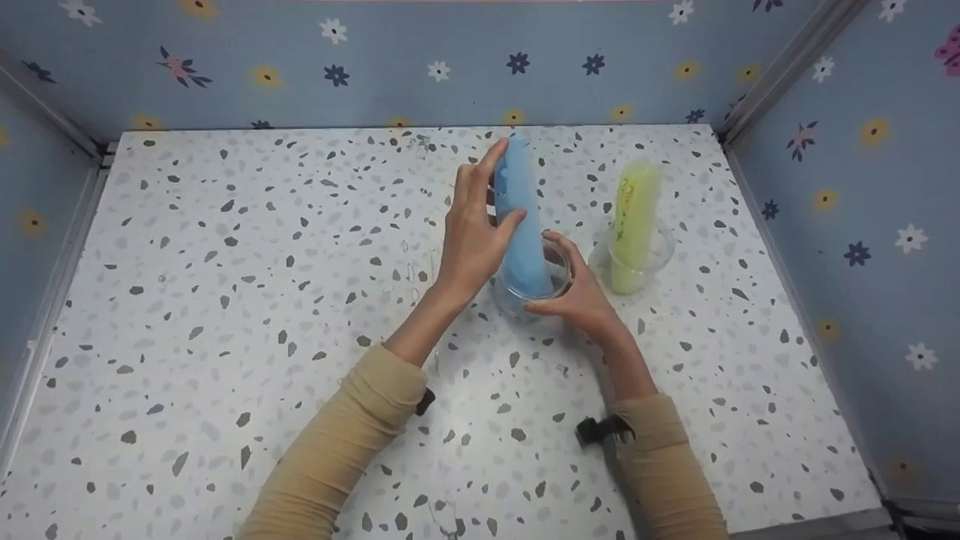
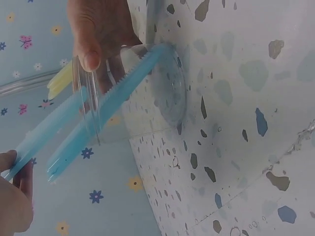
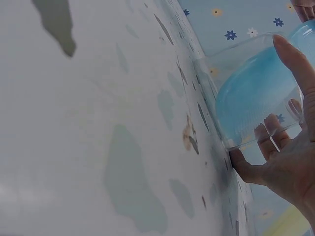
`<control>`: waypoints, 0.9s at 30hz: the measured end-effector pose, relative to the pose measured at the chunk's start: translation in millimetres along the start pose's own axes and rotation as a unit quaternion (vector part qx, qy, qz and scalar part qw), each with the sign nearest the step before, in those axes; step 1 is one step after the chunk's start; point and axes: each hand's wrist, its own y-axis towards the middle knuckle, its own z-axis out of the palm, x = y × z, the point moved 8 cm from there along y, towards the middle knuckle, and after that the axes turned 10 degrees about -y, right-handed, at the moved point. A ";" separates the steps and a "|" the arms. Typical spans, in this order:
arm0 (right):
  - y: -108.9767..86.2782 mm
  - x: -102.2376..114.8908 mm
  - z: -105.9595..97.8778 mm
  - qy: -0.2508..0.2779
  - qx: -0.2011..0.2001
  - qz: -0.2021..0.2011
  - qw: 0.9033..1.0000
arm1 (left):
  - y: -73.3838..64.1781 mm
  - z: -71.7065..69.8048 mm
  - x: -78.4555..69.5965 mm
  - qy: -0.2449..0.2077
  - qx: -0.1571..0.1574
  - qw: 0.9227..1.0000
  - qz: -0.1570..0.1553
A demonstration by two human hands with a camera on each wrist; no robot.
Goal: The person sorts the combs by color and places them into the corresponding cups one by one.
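Note:
A clear plastic cup [image 1: 517, 306] stands on the table, and my right hand [image 1: 589, 296] grips its side with thumb and fingers spread round it. Inside leans a long, light blue translucent piece with a toothed edge [image 2: 130, 86], its upper part sticking out past the rim. The left wrist view shows a second such blue toothed piece [image 2: 49, 130] beside it, with its lower end at the cup's rim. My left hand [image 1: 472, 225] pinches this second piece between thumb and fingers. From above, the two blue pieces overlap into one shape.
To the right stands another clear cup [image 1: 660, 255] with a long yellow piece [image 1: 634, 225] leaning in it, dark marks along its side. The speckled white table [image 1: 262, 315] is bordered by blue flowered panels [image 1: 390, 45] at the back and sides.

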 end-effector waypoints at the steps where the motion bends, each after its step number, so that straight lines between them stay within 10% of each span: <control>1: -0.2 -0.3 0.0 -0.002 0.001 0.001 1.000 | -0.9 1.2 1.4 -0.002 0.002 1.000 -0.002; 12: -0.3 -1.0 -1.5 -0.006 0.000 0.006 1.000 | -4.8 10.0 11.3 0.005 0.021 0.999 0.025; 27: -0.9 2.2 0.0 0.002 0.008 0.010 1.000 | -13.2 -44.9 16.6 -0.012 -0.019 0.999 0.035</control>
